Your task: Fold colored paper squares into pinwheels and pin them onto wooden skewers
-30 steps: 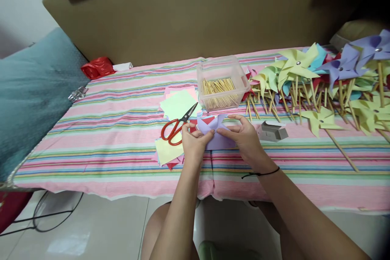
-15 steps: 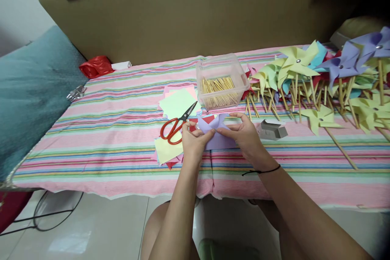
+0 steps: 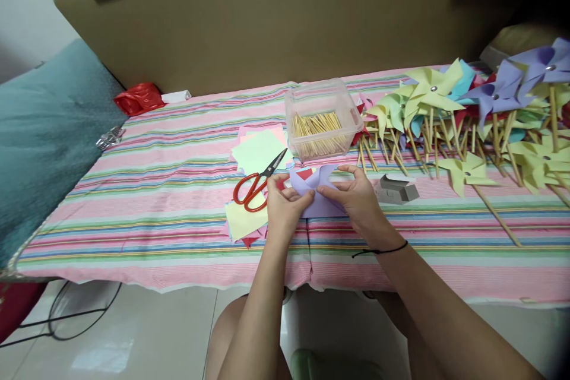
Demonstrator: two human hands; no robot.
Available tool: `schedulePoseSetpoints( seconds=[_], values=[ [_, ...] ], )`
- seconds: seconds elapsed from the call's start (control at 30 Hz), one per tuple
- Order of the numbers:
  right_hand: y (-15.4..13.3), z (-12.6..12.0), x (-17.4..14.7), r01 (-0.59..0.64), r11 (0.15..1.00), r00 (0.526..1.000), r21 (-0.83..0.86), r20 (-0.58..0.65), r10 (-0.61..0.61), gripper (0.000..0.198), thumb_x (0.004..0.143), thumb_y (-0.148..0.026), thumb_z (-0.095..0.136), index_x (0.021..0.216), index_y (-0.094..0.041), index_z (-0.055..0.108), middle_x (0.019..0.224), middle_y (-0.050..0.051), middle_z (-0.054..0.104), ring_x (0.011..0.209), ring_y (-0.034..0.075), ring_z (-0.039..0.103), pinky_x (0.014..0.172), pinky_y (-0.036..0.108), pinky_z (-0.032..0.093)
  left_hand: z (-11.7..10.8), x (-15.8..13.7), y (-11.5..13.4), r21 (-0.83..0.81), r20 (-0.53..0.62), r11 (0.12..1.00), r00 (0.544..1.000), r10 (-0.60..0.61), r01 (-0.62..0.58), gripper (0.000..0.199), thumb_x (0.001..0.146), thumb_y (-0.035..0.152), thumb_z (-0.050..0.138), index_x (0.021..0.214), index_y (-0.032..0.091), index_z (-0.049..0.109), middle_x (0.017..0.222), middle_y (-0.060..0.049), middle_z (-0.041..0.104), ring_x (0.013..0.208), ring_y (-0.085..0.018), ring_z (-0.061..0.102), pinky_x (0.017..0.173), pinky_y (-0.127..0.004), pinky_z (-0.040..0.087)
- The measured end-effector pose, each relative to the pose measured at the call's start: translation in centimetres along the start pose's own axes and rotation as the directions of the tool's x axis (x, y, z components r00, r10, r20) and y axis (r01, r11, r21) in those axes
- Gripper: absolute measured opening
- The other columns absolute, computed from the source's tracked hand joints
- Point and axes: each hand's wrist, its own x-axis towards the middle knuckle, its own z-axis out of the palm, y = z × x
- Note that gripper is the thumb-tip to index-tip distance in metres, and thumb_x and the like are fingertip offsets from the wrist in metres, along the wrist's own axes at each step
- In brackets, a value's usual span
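Observation:
A purple paper pinwheel (image 3: 323,206) with some corners folded toward its centre is held between my two hands. My left hand (image 3: 284,205) grips its left side, thumb near the centre. From the right, my right hand (image 3: 356,195) pinches it with thumb and fingers, its thumb tip also close to the centre. Just left of my left hand lie red-handled scissors (image 3: 256,185), resting across paper sheets. Pale yellow paper (image 3: 244,219) sits below them and a light green sheet (image 3: 260,151) above. Part of a red piece (image 3: 304,174) shows behind the purple paper.
A clear plastic box (image 3: 325,148) of short wooden sticks stands behind my hands. To the right is a small grey box (image 3: 396,190), then many finished pinwheels on sticks, with one yellow pinwheel (image 3: 466,174) lying in front. A red plastic bag (image 3: 139,99) lies far left.
My thumbs have shifted slightly apart at the centre of the purple paper. Otherwise the hands and paper stay nearly the same, and the view moves very slightly.

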Motion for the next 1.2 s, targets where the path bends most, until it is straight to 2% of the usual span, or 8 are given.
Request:
schedulePoseSetpoints(
  seconds=[0.23,0.47,0.63,0.77,0.9,0.97,1.07,1.2],
  values=[
    [-0.3,0.1,-0.2,-0.03,0.998,0.993,0.06,0.118,0.023,0.073,0.046,-0.033,0.085,0.1,-0.027,0.037,0.073,-0.002,0.073,0.061,0.022,0.068,0.06,0.035,0.055,-0.1,0.2,-0.4,-0.05,-0.078,0.998,0.997,-0.026,0.022,0.062,0.05,0.023,0.08,0.092,0.024,0.034,0.056,0.005,0.064,0.043,-0.012,0.057,0.052,-0.024,0.046],
    [-0.2,0.1,-0.2,-0.023,0.999,0.994,0.042,0.106,0.018,0.069,0.049,-0.032,0.084,0.101,-0.026,0.038,0.069,-0.003,0.072,0.058,0.02,0.067,0.057,0.033,0.054,-0.1,0.2,-0.5,-0.037,-0.074,0.999,0.997,-0.006,0.004,0.06,0.052,0.023,0.079,0.09,0.024,0.033,0.054,0.007,0.062,0.042,-0.01,0.054,0.051,-0.022,0.044],
    [-0.1,0.2,-0.1,-0.031,0.999,0.996,0.029,0.087,0.029,0.073,0.045,-0.032,0.086,0.101,-0.027,0.039,0.07,-0.002,0.072,0.06,0.023,0.068,0.057,0.035,0.054,0.0,0.0,-0.3,-0.034,-0.073,0.999,0.996,-0.04,0.038,0.062,0.049,0.023,0.08,0.09,0.024,0.034,0.054,0.007,0.062,0.042,-0.011,0.055,0.048,-0.021,0.041],
    [-0.1,-0.2,0.2,-0.045,0.999,0.997,-0.026,0.062,0.047,0.073,0.044,-0.031,0.086,0.102,-0.027,0.041,0.069,-0.003,0.07,0.06,0.023,0.068,0.057,0.036,0.055,-0.2,-0.2,0.4,-0.084,0.002,0.991,0.994,-0.109,0.109,0.059,0.05,0.023,0.081,0.09,0.022,0.038,0.058,0.005,0.064,0.044,-0.009,0.055,0.05,-0.02,0.043],
    [-0.4,-1.0,0.7,-0.086,0.991,0.992,-0.1,0.084,0.095,0.068,0.046,-0.028,0.084,0.1,-0.027,0.044,0.068,-0.002,0.07,0.055,0.023,0.066,0.05,0.034,0.052,-0.8,-0.3,1.5,-0.071,0.106,0.975,0.973,-0.204,0.212,0.045,0.059,0.033,0.079,0.088,0.02,0.047,0.068,0.0,0.066,0.059,-0.013,0.063,0.059,-0.025,0.05],
    [-0.7,-1.4,0.9,-0.115,0.987,0.981,-0.116,0.141,0.131,0.065,0.046,-0.025,0.083,0.098,-0.028,0.044,0.067,-0.002,0.071,0.054,0.023,0.066,0.048,0.033,0.051,-1.3,-0.2,1.8,-0.009,0.129,0.98,0.972,-0.198,0.201,0.042,0.062,0.036,0.077,0.089,0.02,0.049,0.068,0.0,0.066,0.063,-0.014,0.064,0.061,-0.026,0.051],
    [-1.0,-1.8,0.9,-0.147,0.973,0.954,-0.178,0.235,0.187,0.067,0.044,-0.02,0.082,0.098,-0.027,0.044,0.063,-0.003,0.07,0.055,0.023,0.066,0.046,0.031,0.05,-2.0,-0.2,1.8,0.144,0.167,0.982,0.976,-0.143,0.12,0.049,0.058,0.029,0.08,0.094,0.021,0.048,0.061,0.002,0.066,0.058,-0.013,0.063,0.06,-0.024,0.048],
    [-1.0,-2.1,0.8,-0.126,0.955,0.916,-0.269,0.339,0.216,0.069,0.047,-0.018,0.08,0.104,-0.027,0.043,0.062,-0.004,0.068,0.056,0.022,0.066,0.046,0.03,0.048,-2.6,-0.3,1.3,0.221,0.307,0.972,0.94,-0.151,0.083,0.054,0.058,0.022,0.079,0.099,0.021,0.043,0.057,0.005,0.064,0.052,-0.011,0.058,0.056,-0.022,0.043]
  ],
)
